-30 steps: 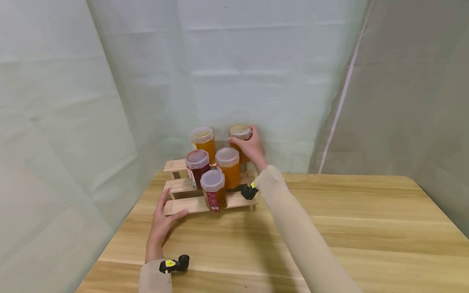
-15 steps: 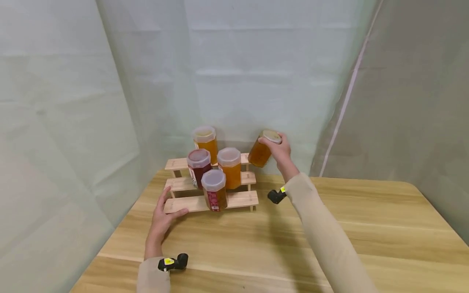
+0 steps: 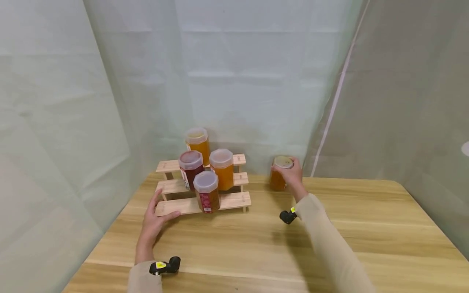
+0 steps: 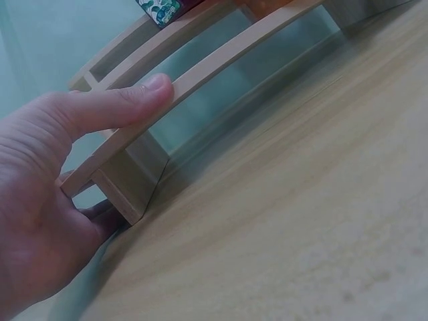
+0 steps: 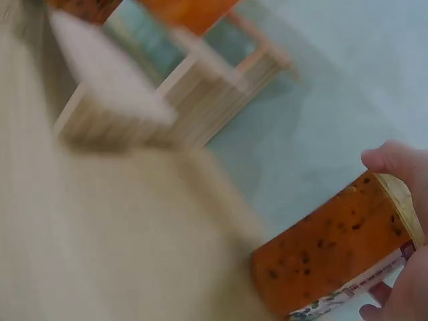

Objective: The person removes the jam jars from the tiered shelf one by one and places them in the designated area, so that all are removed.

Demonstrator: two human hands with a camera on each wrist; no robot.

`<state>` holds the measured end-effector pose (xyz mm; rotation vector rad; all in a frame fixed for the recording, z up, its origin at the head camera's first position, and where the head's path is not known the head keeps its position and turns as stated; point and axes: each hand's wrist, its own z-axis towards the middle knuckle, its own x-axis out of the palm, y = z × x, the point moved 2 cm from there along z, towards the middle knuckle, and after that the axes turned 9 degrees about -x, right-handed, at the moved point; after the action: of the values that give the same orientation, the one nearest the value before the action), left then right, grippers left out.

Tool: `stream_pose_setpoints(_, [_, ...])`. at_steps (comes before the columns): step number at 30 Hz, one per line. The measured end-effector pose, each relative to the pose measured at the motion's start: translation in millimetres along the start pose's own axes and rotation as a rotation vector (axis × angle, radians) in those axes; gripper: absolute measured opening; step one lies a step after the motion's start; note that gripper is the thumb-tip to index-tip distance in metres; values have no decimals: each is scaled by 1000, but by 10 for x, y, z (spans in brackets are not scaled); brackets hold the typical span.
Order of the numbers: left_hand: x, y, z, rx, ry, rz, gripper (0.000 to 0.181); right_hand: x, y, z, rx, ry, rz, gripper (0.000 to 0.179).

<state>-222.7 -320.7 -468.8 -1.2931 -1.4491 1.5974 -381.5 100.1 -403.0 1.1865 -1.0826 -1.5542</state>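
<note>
My right hand (image 3: 291, 175) grips a jar (image 3: 277, 180) near its lid, right of the rack by the table's back edge. In the right wrist view the jar (image 5: 334, 251) shows orange contents with dark specks and a printed label. Whether its base touches the table I cannot tell. At the left end of the three-step wooden rack (image 3: 234, 200), my left hand (image 3: 153, 221) holds the lowest step, thumb on top. The left wrist view shows the fingers partly hidden behind the rack's end (image 4: 134, 180).
On the rack stand an amber jar (image 3: 203, 149) on the top step, a dark red jar (image 3: 192, 175) and an orange jar (image 3: 224, 177) on the middle one, and a jar with a red label (image 3: 207, 199) below. Pale cloth (image 3: 256, 81) hangs behind the wooden table (image 3: 348, 228).
My right hand has lifted the jar off the rack's top step, carried it right, tilted, and lowered it toward the table, now nearly upright. My left hand stays on the rack.
</note>
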Motion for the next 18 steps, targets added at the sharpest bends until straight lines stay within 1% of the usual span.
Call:
stream_pose_setpoints(4, [35,12,-2,-1,17,-31,107,15,-169,-38,29,13,49,87])
stream_pose_setpoints(7, [48,16,-2,-4,7,-47,107,21,-188,-32,38,12,96,89])
stream_pose_setpoints(11, [34,7,1,-3,-3,-38,106,43,-210,-22,28,22,133,88])
stream_pose_setpoints(18, [-14,11,5,3,-6,-15,107,95,-261,-24,28,45,124,89])
